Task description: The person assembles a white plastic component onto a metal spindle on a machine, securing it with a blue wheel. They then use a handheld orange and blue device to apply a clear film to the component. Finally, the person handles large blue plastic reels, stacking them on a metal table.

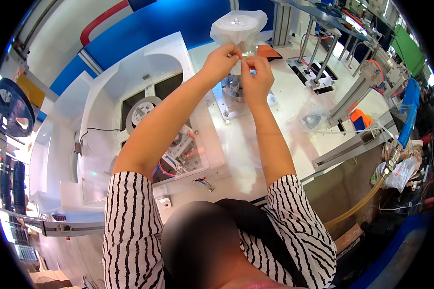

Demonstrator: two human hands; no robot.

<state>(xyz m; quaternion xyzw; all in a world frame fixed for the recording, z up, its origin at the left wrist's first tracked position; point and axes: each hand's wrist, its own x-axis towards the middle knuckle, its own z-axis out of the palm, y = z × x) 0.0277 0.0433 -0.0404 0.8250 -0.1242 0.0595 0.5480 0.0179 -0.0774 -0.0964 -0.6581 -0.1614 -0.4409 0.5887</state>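
Note:
At the far side of the white worktable, both my arms are stretched forward and my fingertips nearly meet. My left hand (223, 61) is closed in a pinch. My right hand (257, 79) pinches too, just right of it. Whatever lies between the fingertips is too small to make out. Right behind them stands a round white disc (236, 23) wrapped in translucent plastic film, whose lower part hangs close to my fingers. Below my hands, a metal fixture (234, 89) with a cylindrical part is bolted to a plate, partly hidden by my right hand.
A white machine housing (94, 139) with a clear cover and a reel inside stands to the left. An orange piece (267, 51) lies behind my right hand. Metal posts (318, 58) rise on the right, near a clear plastic bag (314, 115) and a blue hose (410, 111).

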